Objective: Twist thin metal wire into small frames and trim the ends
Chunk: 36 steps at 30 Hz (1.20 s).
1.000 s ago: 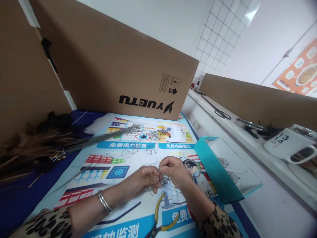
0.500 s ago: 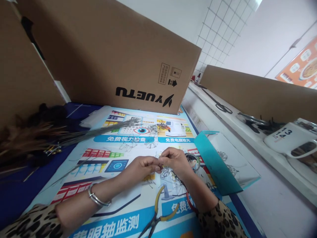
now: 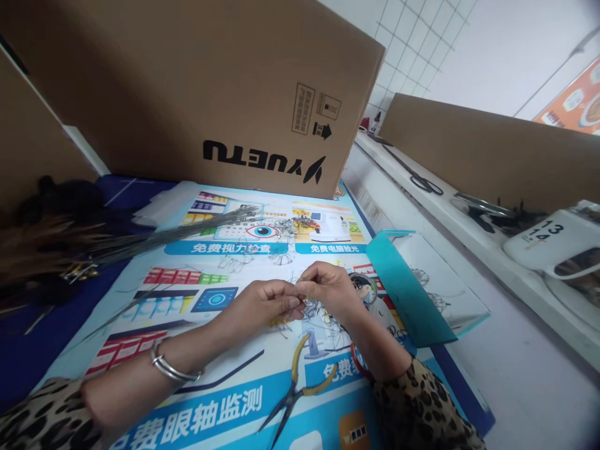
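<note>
My left hand (image 3: 262,305) and my right hand (image 3: 328,289) meet fingertip to fingertip over a printed poster (image 3: 225,350) on the table. Both pinch a small piece of thin metal wire (image 3: 300,299) between thumb and fingers. More bent wire pieces (image 3: 319,319) lie on the poster just below my right hand. A silver bangle sits on my left wrist and a red one on my right. Yellow-handled pliers (image 3: 295,387) lie on the poster near my right forearm.
A large brown cardboard box (image 3: 187,94) stands behind the poster. A bundle of long wires (image 3: 178,234) and dark feathers (image 3: 42,250) lie at the left. A teal-edged open box (image 3: 422,294) sits at the right. Scissors (image 3: 422,181) and a white mug (image 3: 553,244) rest on the white ledge.
The view has tilted down and the hands sit a little higher on the poster. Both hands stay pinched together on the wire.
</note>
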Available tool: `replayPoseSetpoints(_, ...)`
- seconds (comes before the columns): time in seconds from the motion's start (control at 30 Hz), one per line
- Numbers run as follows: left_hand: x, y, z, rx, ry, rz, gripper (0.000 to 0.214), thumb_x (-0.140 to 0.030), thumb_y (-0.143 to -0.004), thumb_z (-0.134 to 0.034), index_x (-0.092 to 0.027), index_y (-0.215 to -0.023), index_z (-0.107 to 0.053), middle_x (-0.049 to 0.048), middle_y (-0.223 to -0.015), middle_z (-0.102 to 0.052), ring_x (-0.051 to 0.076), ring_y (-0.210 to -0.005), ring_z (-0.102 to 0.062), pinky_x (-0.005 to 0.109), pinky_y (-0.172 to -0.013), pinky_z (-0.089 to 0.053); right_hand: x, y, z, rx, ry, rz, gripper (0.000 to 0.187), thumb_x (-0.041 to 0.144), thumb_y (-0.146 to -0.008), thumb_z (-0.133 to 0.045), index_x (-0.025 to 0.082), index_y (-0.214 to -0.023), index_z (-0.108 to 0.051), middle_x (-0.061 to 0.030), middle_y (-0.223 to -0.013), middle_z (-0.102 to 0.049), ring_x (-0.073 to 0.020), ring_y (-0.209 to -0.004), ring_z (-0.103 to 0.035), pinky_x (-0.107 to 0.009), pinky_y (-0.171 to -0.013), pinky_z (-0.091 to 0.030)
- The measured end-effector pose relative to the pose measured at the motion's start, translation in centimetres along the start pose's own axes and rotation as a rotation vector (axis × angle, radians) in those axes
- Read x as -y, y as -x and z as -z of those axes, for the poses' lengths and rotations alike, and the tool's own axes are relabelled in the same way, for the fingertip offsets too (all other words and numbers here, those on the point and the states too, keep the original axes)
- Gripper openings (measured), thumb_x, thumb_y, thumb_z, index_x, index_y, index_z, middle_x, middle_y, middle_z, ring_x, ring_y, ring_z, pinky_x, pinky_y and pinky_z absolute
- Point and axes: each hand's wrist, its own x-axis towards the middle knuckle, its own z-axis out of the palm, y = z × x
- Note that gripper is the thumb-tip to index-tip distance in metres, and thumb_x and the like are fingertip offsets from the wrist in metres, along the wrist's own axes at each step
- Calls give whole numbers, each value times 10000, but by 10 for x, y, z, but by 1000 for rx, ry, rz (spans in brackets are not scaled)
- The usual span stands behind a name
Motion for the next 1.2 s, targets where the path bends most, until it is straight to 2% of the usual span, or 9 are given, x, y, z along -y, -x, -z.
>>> replayPoseSetpoints(0.27,6,-5,4,22,26,38,189,-312,-730,-653,-137,-795,-629,34,-732,-700,154,-697,-617,264,-666,-448,-7,-1,-1,59,-57,-65,196,320,-649,-714,169,-642,-588,36,-578,-548,-94,-514,-500,-219,-495,-400)
replayPoseSetpoints(0.4,4,-5,5,21,71,43,199,-315,-722,-665,-145,-820,-628,29,-764,-697,147,-703,-612,253,-666,-448,-8,-2,-1,33,35,30,185,313,-640,-723,177,-623,-599,17,-674,-544,-110,-602,-514,-228,-540,-414)
replayPoseSetpoints(0.53,5,-5,9,1,-52,-31,202,-345,-748,-631,-145,-774,-638,20,-755,-676,142,-708,-576,238,-655,-429,-5,0,-3,43,182,125,141,292,-701,-678,188,-630,-613,5,-701,-539,-126,-672,-525,-245,-608,-424)
replayPoseSetpoints(0.63,15,-8,14,-59,-155,-100,185,-330,-751,-611,-149,-716,-617,-20,-671,-602,119,-650,-518,211,-597,-396,-12,1,-7,37,312,183,84,256,-727,-664,195,-680,-632,1,-722,-545,-131,-726,-525,-242,-647,-423)
replayPoseSetpoints(0.77,35,-13,21,-72,-238,-97,151,-273,-753,-569,-151,-664,-570,-45,-607,-519,103,-593,-456,200,-544,-356,-34,2,-15,7,469,210,55,195,-705,-687,194,-710,-632,10,-735,-542,-122,-729,-522,-234,-665,-421)
replayPoseSetpoints(0.9,45,-15,22,-65,-253,-103,132,-253,-756,-561,-157,-666,-569,-41,-623,-539,111,-607,-474,206,-557,-367,-41,1,-19,14,534,194,54,197,-712,-681,190,-704,-627,10,-749,-547,-115,-718,-529,-229,-667,-425)
replayPoseSetpoints(1.03,41,-15,20,-107,-122,-102,128,-290,-760,-591,-168,-724,-596,-12,-705,-621,145,-695,-562,242,-647,-426,-22,-3,0,132,494,173,107,236,-752,-641,201,-853,-642,-3,-821,-590,-111,-738,-552,-224,-678,-441)
replayPoseSetpoints(1.1,38,-15,20,-157,1,-102,132,-303,-757,-610,-172,-771,-605,14,-789,-660,169,-764,-602,280,-726,-447,-12,-7,18,61,506,161,198,251,-757,-632,190,-945,-618,-13,-852,-606,-115,-745,-562,-224,-670,-442)
replayPoseSetpoints(1.2,35,-16,20,-225,135,-99,138,-297,-749,-632,-164,-778,-606,39,-791,-679,177,-779,-624,303,-765,-454,-5,-11,43,17,695,114,130,268,-790,-589,190,-885,-632,-15,-831,-622,-124,-739,-563,-233,-664,-425)
